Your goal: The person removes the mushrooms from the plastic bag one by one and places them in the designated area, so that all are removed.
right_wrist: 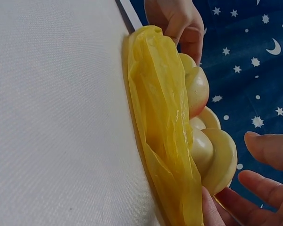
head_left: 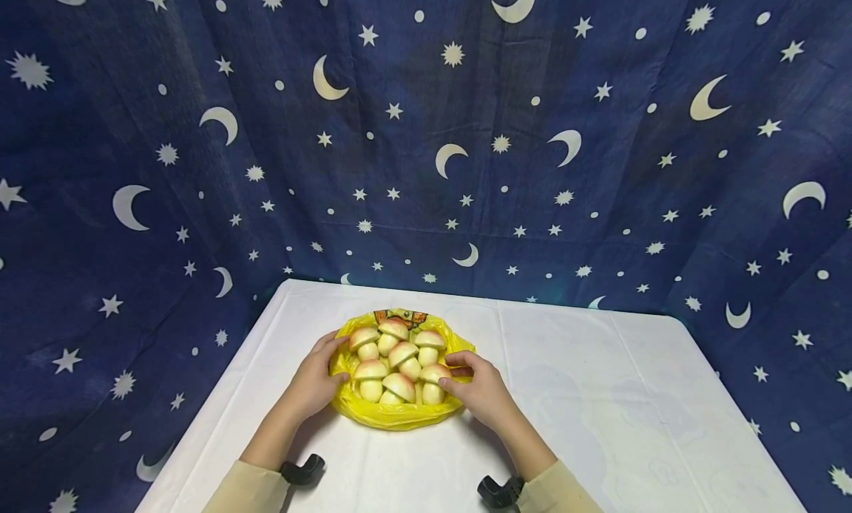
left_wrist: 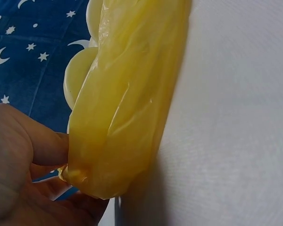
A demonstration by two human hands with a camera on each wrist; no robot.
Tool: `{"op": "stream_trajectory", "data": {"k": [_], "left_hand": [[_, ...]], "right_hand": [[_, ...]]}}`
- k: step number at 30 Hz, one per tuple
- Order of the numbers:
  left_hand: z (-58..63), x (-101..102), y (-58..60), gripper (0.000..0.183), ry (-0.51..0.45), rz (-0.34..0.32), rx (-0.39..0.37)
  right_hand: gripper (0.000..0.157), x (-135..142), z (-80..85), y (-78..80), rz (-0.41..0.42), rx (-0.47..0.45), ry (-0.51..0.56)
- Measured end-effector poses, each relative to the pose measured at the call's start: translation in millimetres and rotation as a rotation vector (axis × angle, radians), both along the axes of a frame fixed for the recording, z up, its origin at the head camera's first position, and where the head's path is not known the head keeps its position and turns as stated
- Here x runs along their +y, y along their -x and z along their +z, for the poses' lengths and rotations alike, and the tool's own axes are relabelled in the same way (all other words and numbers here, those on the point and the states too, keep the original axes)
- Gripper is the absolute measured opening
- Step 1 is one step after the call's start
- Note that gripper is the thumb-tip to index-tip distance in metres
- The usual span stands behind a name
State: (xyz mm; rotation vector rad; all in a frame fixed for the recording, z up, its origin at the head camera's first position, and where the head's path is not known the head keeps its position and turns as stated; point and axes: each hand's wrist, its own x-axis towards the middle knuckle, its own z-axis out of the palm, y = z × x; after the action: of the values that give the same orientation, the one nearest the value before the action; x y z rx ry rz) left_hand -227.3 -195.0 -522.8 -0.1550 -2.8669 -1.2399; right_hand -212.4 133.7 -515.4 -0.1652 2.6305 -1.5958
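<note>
Several toy mushrooms [head_left: 402,354] with cream stems and pink-tinged caps sit together in a yellow plastic bag [head_left: 393,417], its mouth spread wide around them. At the bag's left edge, my left hand [head_left: 316,380] holds the plastic; the left wrist view shows the thumb [left_wrist: 49,146] against the bag and the other fingers partly hidden behind it. My right hand [head_left: 482,387] is at the right edge. In the right wrist view its thumb [right_wrist: 269,148] stands apart from the mushrooms, while lower fingers touch the bag's side beside the nearest mushroom [right_wrist: 219,157].
A white cloth covers the table [head_left: 599,409]. Behind and beside it hangs a dark blue curtain [head_left: 413,165] with moons and stars. Black curved wrist mounts [head_left: 304,470] sit at both cuffs. Beige sleeves [head_left: 249,489] cover the forearms.
</note>
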Motion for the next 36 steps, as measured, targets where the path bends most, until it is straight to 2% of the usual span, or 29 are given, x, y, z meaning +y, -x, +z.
{"op": "stream_trajectory", "data": {"k": [24,36], "left_hand": [[0.6,-1.5,0.7,0.068,-0.016,-0.014,0.013],[0.2,0.1,-0.8,0.068,-0.017,-0.011,0.006]], "right_hand": [[0.034,-7.5,-1.6,10.5,-0.025,-0.051,0.025],[0.039,-7.8,-2.1,10.9,-0.008,-0.068,0.049]]}}
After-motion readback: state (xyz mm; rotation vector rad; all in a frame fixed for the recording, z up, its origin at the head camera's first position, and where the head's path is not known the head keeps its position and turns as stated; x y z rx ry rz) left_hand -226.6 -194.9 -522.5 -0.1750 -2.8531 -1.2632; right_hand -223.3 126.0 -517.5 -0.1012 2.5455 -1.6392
